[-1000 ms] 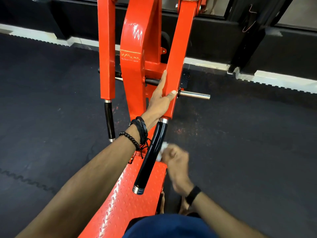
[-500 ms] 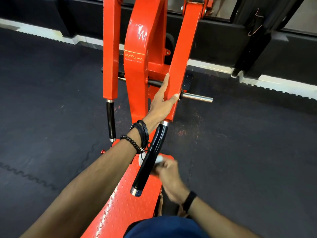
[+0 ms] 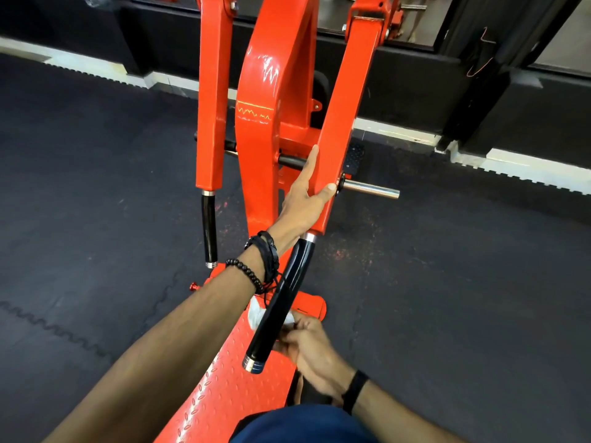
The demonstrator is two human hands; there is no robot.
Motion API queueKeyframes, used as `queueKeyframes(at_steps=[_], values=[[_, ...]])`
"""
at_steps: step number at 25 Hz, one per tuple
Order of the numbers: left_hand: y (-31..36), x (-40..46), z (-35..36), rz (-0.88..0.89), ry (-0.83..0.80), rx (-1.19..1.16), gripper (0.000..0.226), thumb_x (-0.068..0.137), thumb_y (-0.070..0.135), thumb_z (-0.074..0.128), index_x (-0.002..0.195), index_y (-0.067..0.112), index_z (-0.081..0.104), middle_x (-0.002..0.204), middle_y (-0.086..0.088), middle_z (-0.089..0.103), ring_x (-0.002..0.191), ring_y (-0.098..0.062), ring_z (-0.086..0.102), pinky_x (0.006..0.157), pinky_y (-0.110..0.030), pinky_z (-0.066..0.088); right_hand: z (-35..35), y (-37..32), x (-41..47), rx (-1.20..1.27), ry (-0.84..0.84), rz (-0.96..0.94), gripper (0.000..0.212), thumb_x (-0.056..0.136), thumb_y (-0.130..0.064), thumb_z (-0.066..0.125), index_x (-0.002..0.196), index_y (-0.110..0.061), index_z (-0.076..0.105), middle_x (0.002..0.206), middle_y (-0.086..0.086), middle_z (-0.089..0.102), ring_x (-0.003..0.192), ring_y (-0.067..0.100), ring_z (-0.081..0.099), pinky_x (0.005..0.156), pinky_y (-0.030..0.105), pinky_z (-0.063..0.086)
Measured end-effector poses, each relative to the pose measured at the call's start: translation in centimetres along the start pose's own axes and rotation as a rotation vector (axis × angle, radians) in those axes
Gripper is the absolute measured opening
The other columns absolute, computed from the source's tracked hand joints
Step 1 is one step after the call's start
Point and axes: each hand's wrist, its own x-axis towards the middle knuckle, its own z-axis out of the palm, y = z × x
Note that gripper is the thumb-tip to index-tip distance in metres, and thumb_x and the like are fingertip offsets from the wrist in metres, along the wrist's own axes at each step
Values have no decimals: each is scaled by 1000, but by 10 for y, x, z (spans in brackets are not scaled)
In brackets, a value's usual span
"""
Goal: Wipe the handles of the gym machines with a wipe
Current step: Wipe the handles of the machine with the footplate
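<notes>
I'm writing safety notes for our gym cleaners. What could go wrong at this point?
1. The left hand only braces the orange swing arm with straight fingers; if the arm swings, it may slip.
2. The right hand wraps the white wipe round the glossy black handle near its lower part; the top near the collar might get missed.

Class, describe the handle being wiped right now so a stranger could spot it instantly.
Start at the orange machine and follow its right-hand arm, steadied by the left hand, down to the black handle. Unlike the other black handle, which hangs untouched, this one slants and has a white wipe pressed on by the right hand.
</notes>
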Motion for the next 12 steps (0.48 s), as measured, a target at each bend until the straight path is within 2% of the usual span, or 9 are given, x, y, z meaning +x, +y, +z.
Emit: queueKeyframes(at_steps=[2,4,6,8,10,12], values=[[2,-1,1,-1,-1,3,76,100,23,57,152,55,12,156,19,31,127,0,38,116,-41,35,-3,-27,11,156,-37,-2,42,79,23,26,91,4,62,93,22,64,81,29,65,69,31,57],[3,-1,2,1,6,10,75,100,23,57,151,56,13,158,17,31,129,-2,41,116,-41,35,-6,-71,20,323,-2,-80,37,83,11,26,84,1,61,79,14,66,67,23,67,63,30,57],[2,-2,2,8,11,15,75,100,24,57,151,56,14,159,15,32,132,-5,42,116,-41,36,-4,-89,22,412,-6,-94,29,88,-1,34,83,-5,63,75,9,65,62,21,66,61,30,55],[2,-2,3,1,17,13,75,100,25,58,151,56,14,158,13,32,133,-6,42,116,-40,36,-2,-59,18,338,-89,-25,10,88,-15,57,86,-8,64,84,11,62,72,26,63,77,40,53],[3,-1,4,-2,14,9,75,100,24,58,152,54,13,159,13,32,132,-5,41,115,-39,36,0,-6,12,255,-231,135,35,79,-29,78,100,-5,63,94,16,62,85,33,62,102,57,39],[3,-2,6,-4,15,8,75,100,23,58,153,54,13,158,12,32,133,-6,41,115,-40,37,1,18,10,269,-264,199,48,69,-36,88,98,-6,64,96,17,64,89,36,63,109,57,33]])
